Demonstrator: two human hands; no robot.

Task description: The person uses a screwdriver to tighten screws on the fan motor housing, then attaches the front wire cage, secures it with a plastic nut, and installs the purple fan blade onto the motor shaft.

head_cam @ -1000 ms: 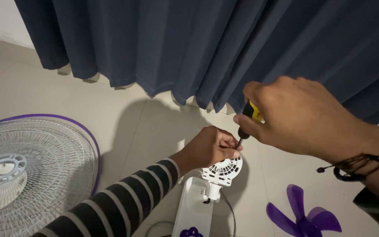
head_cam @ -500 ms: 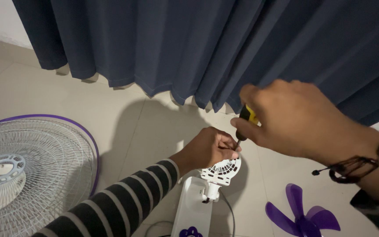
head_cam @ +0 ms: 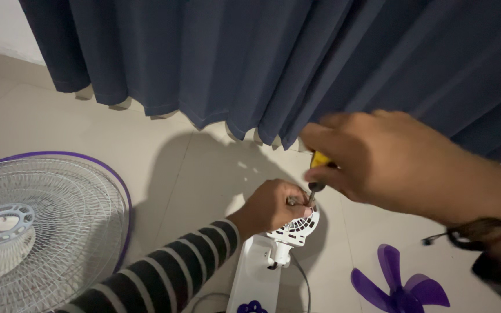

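Pale floor tiles [head_cam: 192, 168] carry everything, with the fan parts spread out at the person's knees. Nearest, by the lower edge of the floor, a purple blade [head_cam: 398, 287] lies flat on the right, and the white fan neck [head_cam: 259, 272] with its cord runs up the middle. On the left lies the round white grille [head_cam: 36, 226] with its purple rim. At the top of the neck sits the white vented motor housing [head_cam: 297, 227]. The left hand [head_cam: 271, 206], in a striped sleeve, is clenched over the top of the housing, fingers pinched close round the spot where the tool lands. Above it the right hand [head_cam: 389, 162] grasps a screwdriver [head_cam: 315, 174] with a yellow and black handle, its tip set down at the housing just beside the left fingertips; the screw itself is hidden from me. Beyond, a dark blue curtain [head_cam: 262, 58] hangs to the floor's far edge. The risk, as I judge it, is the tip slipping off the screw head if the shaft tilts or the push is uneven, and jabbing the left fingers so near it, or chewing the head. Against a second ago, the right hand has turned and shifted left, its fingers now further over the handle so less yellow shows, and the left hand sits lower on the housing.
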